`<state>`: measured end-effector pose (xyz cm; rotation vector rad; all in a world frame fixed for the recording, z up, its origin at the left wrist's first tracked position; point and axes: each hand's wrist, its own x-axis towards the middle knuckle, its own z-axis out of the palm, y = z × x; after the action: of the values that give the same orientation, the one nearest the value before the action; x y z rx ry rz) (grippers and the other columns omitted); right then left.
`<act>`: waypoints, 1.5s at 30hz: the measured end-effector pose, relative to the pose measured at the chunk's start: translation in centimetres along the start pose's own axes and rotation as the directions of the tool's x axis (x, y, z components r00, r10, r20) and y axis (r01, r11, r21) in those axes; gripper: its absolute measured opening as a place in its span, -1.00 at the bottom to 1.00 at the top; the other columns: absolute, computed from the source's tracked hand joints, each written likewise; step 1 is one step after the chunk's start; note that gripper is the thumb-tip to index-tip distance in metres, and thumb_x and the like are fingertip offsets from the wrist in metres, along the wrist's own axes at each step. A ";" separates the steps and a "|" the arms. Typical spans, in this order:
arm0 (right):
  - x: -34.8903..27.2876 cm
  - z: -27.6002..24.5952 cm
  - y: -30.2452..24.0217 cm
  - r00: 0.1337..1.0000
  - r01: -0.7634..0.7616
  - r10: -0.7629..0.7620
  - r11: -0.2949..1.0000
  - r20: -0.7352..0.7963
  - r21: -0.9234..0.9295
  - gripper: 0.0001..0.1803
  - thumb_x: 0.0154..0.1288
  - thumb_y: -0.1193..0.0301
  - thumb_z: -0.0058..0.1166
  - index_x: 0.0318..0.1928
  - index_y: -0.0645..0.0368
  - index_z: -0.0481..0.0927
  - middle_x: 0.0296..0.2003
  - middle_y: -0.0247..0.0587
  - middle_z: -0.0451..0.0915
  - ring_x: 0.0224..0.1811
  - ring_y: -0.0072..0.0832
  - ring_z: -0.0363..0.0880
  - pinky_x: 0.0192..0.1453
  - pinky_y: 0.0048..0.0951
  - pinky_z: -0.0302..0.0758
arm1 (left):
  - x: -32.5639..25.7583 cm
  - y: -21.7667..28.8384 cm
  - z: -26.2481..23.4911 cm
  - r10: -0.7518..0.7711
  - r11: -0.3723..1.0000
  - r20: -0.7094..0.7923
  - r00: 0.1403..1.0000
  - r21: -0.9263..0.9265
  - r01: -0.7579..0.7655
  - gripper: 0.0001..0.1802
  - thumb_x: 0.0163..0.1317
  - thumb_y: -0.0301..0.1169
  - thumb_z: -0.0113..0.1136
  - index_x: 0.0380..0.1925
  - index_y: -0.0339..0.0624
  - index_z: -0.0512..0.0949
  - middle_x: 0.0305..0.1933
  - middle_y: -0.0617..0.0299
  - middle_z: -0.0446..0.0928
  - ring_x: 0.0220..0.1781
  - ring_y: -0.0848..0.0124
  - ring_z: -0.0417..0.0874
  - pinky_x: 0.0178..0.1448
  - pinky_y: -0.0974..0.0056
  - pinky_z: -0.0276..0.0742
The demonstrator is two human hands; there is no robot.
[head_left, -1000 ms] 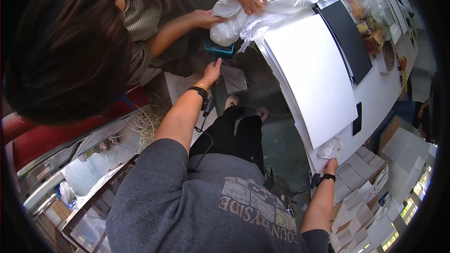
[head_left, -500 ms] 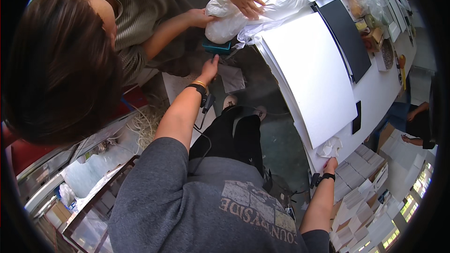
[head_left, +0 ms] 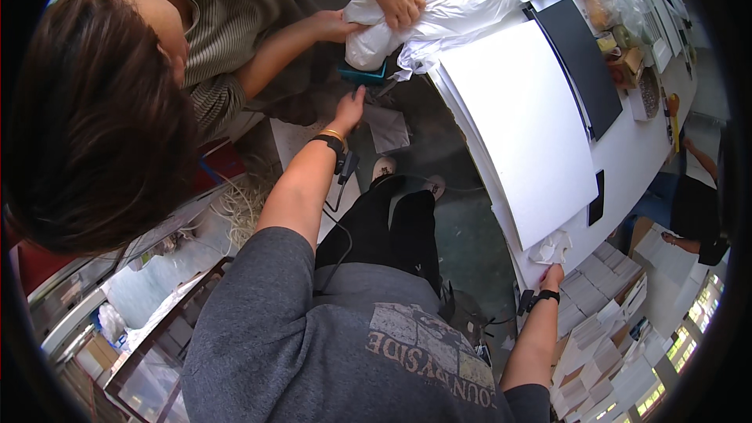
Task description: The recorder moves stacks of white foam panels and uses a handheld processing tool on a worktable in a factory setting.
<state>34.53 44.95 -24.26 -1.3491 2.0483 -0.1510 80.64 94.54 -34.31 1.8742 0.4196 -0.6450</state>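
My left hand reaches forward, its fingers closed just below a teal, box-shaped thing. What lies inside those fingers is too hidden to make out. A large white plastic bag hangs over the table's corner, its bulging end against the teal thing. Another person's two hands grip this bag, one from the side and one on top. At the table's near right edge, my right hand is closed at a crumpled piece of white paper, with the fingertips partly hidden.
A stack of large white sheets covers the near table. Beside it lie a black panel and a dark phone-like slab. Bundled cord sits at left. White cartons are stacked at right, where another person stands.
The other person's upper hand has moved slightly left and curled its fingers into the bag. My two hands have stayed almost in place. The person at far right has shifted.
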 end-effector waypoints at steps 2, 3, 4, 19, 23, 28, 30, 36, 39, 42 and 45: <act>0.1 0.0 0.0 1.000 0.005 -0.005 1.000 0.001 -0.020 -0.63 0.10 0.17 -0.12 -0.76 0.06 0.30 -0.83 -0.35 0.23 -0.86 -0.49 0.19 -0.81 -0.42 0.07 | 0.2 0.0 0.1 0.007 1.000 -0.010 1.000 -0.003 -0.007 -0.49 0.22 0.07 -0.15 -0.38 -0.24 0.37 -0.72 0.26 0.29 -0.81 0.44 0.26 -0.72 0.32 0.21; -0.1 0.1 0.1 1.000 0.010 -0.009 0.999 0.003 -0.040 -0.62 0.10 0.18 -0.12 -0.76 0.06 0.30 -0.84 -0.35 0.23 -0.86 -0.49 0.18 -0.81 -0.42 0.07 | 0.0 0.2 0.1 0.007 1.000 -0.009 1.000 0.000 -0.007 -0.49 0.22 0.07 -0.15 -0.38 -0.24 0.37 -0.72 0.26 0.29 -0.81 0.44 0.26 -0.72 0.32 0.21; -0.2 0.1 0.0 1.000 0.007 -0.007 0.999 0.002 -0.039 -0.62 0.10 0.18 -0.12 -0.76 0.06 0.30 -0.84 -0.35 0.23 -0.86 -0.49 0.18 -0.81 -0.42 0.07 | -0.2 0.5 0.1 0.009 1.000 -0.010 1.000 0.007 -0.009 -0.48 0.22 0.07 -0.15 -0.38 -0.24 0.37 -0.72 0.25 0.30 -0.81 0.44 0.27 -0.71 0.32 0.21; 0.7 0.3 0.4 1.000 0.005 -0.005 1.000 -0.029 0.002 -0.57 0.10 0.07 -0.04 -0.73 0.08 0.35 -0.82 -0.36 0.24 -0.86 -0.52 0.17 -0.80 -0.41 0.06 | 0.6 0.4 0.3 0.022 0.999 -0.017 1.000 0.024 -0.021 -0.38 0.20 0.09 -0.17 -0.30 -0.37 0.45 -0.53 -0.02 0.48 -0.71 0.23 0.48 -0.60 0.22 0.35; 1.6 0.3 0.4 0.999 0.036 -0.037 0.999 -0.027 -0.030 -0.57 0.12 0.06 -0.05 -0.73 0.04 0.31 -0.83 -0.40 0.20 -0.86 -0.54 0.14 -0.82 -0.45 0.04 | 3.3 -1.9 0.2 0.130 0.987 -0.093 0.987 0.105 -0.120 -0.37 0.19 0.09 -0.16 -0.29 -0.37 0.47 -0.45 -0.10 0.51 -0.49 0.10 0.56 -0.36 0.17 0.43; 1.7 0.1 0.7 0.999 -0.014 0.014 1.000 -0.035 0.003 -0.53 0.09 0.04 0.00 -0.77 0.06 0.31 -0.83 -0.38 0.22 -0.86 -0.51 0.17 -0.81 -0.41 0.06 | 2.5 -0.6 1.2 0.107 0.994 -0.071 0.992 0.008 -0.107 -0.42 0.20 0.08 -0.15 -0.31 -0.32 0.42 -0.57 0.05 0.38 -0.56 0.24 0.40 -0.47 0.24 0.28; 1.1 0.0 0.6 1.000 0.018 -0.018 1.000 0.004 -0.026 -0.56 0.11 0.06 -0.03 -0.75 0.05 0.30 -0.83 -0.39 0.22 -0.86 -0.53 0.15 -0.82 -0.44 0.05 | 2.8 -0.7 1.2 0.117 0.992 -0.111 0.987 0.052 -0.111 -0.36 0.18 0.10 -0.16 -0.29 -0.39 0.47 -0.36 -0.17 0.51 -0.30 0.01 0.57 -0.19 0.14 0.41; -0.4 -0.2 -0.1 0.999 -0.035 0.035 0.999 -0.001 -0.008 -0.61 0.13 0.13 -0.10 -0.72 0.03 0.27 -0.83 -0.41 0.19 -0.86 -0.56 0.12 -0.82 -0.50 0.04 | 1.5 0.3 1.6 0.011 0.999 -0.058 0.998 0.051 -0.008 -0.33 0.18 0.12 -0.18 -0.35 -0.41 0.46 -0.49 -0.12 0.50 -0.53 0.09 0.56 -0.40 0.16 0.43; -1.5 0.2 -1.0 0.999 -0.034 0.034 0.999 -0.003 -0.027 -0.63 0.14 0.17 -0.13 -0.72 0.03 0.27 -0.83 -0.41 0.19 -0.86 -0.56 0.12 -0.82 -0.51 0.04 | 1.7 -0.1 1.1 0.043 0.999 -0.073 0.996 0.035 -0.041 -0.34 0.18 0.13 -0.19 -0.37 -0.39 0.45 -0.52 -0.11 0.49 -0.62 0.11 0.54 -0.50 0.17 0.43; -1.0 0.2 -0.7 0.999 -0.033 0.033 0.999 -0.009 -0.008 -0.65 0.14 0.20 -0.16 -0.72 0.03 0.27 -0.82 -0.42 0.19 -0.86 -0.57 0.13 -0.82 -0.51 0.05 | 2.7 -1.1 1.2 0.121 0.992 -0.103 0.987 0.036 -0.117 -0.35 0.18 0.12 -0.18 -0.38 -0.38 0.45 -0.56 -0.08 0.48 -0.70 0.16 0.52 -0.57 0.19 0.41; -0.1 -0.3 -0.1 0.998 -0.060 0.060 0.998 -0.017 0.011 -0.61 0.14 0.13 -0.10 -0.72 0.03 0.27 -0.83 -0.42 0.19 -0.86 -0.58 0.12 -0.82 -0.51 0.05 | 2.1 -0.3 1.4 0.066 0.998 -0.103 0.992 0.007 -0.066 -0.36 0.18 0.12 -0.17 -0.37 -0.39 0.45 -0.58 -0.07 0.48 -0.69 0.17 0.52 -0.55 0.18 0.41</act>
<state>34.47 44.91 -23.92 -1.2827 2.0964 -0.1475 81.77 93.31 -36.21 1.9220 0.4216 -0.5059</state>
